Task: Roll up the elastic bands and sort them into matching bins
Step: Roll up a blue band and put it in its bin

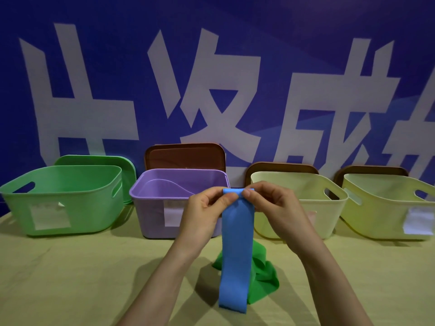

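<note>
Yellow-cloth table (70, 278), blue banner (294, 31) w/ white chars at 12. L hand (204, 208) & R hand (270, 203) pinch blue band (236, 255) top.

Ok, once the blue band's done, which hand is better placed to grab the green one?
Right, probably. The green band lies just right of the hanging blue band, below the right hand; the left hand would have to reach across. Both pinch the blue band's top end.

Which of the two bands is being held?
The blue band, pinched at its top edge by the left hand and right hand and hanging down; the green band lies crumpled on the tablecloth below.
</note>
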Available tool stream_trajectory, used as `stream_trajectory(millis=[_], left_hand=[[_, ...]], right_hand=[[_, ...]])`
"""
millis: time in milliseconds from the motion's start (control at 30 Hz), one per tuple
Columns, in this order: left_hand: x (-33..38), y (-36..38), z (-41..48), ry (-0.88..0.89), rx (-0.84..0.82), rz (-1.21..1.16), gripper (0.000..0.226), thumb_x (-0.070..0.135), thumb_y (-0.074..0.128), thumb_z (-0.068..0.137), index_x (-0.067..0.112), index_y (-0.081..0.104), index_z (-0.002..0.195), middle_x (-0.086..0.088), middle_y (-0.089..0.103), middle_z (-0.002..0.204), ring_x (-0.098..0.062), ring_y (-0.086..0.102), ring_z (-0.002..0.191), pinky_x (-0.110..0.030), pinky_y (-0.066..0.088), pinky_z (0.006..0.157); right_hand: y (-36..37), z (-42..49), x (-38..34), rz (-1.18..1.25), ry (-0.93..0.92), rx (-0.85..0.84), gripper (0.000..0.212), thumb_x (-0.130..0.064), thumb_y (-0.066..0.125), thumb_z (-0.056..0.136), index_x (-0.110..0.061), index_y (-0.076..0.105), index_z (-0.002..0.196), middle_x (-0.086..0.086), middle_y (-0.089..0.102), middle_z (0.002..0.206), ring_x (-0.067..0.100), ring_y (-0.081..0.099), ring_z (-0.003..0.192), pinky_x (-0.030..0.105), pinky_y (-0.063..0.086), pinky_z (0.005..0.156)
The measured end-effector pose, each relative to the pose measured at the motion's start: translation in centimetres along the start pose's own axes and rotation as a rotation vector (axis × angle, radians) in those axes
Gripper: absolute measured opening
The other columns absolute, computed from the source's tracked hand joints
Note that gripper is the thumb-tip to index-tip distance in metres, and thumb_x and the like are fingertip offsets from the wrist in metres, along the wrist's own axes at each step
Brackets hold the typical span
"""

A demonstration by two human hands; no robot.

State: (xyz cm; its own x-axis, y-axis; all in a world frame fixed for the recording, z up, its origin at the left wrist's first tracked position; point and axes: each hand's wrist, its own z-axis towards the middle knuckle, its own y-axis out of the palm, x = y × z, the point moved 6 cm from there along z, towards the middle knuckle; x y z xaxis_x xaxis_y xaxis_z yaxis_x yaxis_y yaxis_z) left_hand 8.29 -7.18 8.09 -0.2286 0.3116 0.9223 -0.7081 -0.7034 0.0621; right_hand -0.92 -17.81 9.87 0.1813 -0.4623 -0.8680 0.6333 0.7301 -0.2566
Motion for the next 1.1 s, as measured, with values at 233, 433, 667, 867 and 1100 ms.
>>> stream_trajectory(millis=[233, 433, 667, 867, 1100], left_hand=[[-0.4, 0.6, -0.1, -0.100, -0.055, -0.168, 0.022, 0.011, 0.063, 0.086, 0.011, 0.068, 0.107, -0.003, 0.074, 0.097, -0.012, 0.070, 0.090, -0.020, 0.054, 0.070], [-1.0, 0.3, -0.2, -0.188, -0.064, -0.126, 0.015, 0.010, 0.064, 0.086, 0.012, 0.071, 0.099, -0.004, 0.075, 0.090, -0.015, 0.071, 0.082, -0.023, 0.056, 0.069], [-1.0, -0.2, -0.1, -0.196, -0.001, -0.082, 0.021, 0.009, 0.070, 0.080, 0.010, 0.072, 0.101, -0.006, 0.075, 0.090, -0.018, 0.072, 0.084, -0.024, 0.055, 0.067], [-0.8, -0.3, -0.2, -0.191, 0.017, -0.083, 0.021, 0.008, 0.072, 0.079, 0.013, 0.072, 0.100, -0.006, 0.075, 0.089, -0.017, 0.072, 0.082, -0.025, 0.056, 0.062], [-0.1, -0.4, -0.2, -0.175, -0.079, -0.117, 0.023, 0.004, 0.071, 0.073, 0.010, 0.071, 0.095, -0.005, 0.075, 0.083, -0.015, 0.072, 0.075, -0.022, 0.056, 0.064]], right_hand=[[-0.4, 0.0, -0.2, 0.065, -0.042, 0.037, 0.011, -0.020, 0.062, 0.088, -0.013, 0.071, 0.089, -0.003, 0.069, 0.077, 0.007, 0.063, 0.076, 0.020, 0.050, 0.067], [-0.4, 0.0, -0.2, 0.247, -0.006, 0.042, 0.008, -0.013, 0.062, 0.086, -0.012, 0.071, 0.086, -0.006, 0.069, 0.076, 0.003, 0.063, 0.074, 0.016, 0.050, 0.065], [-0.1, -0.1, -0.2, 0.275, 0.007, -0.021, 0.025, -0.025, 0.067, 0.073, -0.013, 0.072, 0.094, 0.001, 0.073, 0.088, 0.011, 0.067, 0.086, 0.022, 0.054, 0.075], [-0.2, -0.3, -0.4, 0.266, -0.016, -0.016, 0.024, -0.016, 0.070, 0.068, -0.015, 0.072, 0.092, 0.000, 0.074, 0.087, 0.010, 0.068, 0.086, 0.021, 0.054, 0.075], [-0.5, -0.3, -0.5, 0.233, -0.026, -0.020, 0.022, 0.002, 0.071, 0.073, -0.013, 0.073, 0.089, 0.006, 0.073, 0.087, 0.014, 0.068, 0.085, 0.022, 0.055, 0.077]])
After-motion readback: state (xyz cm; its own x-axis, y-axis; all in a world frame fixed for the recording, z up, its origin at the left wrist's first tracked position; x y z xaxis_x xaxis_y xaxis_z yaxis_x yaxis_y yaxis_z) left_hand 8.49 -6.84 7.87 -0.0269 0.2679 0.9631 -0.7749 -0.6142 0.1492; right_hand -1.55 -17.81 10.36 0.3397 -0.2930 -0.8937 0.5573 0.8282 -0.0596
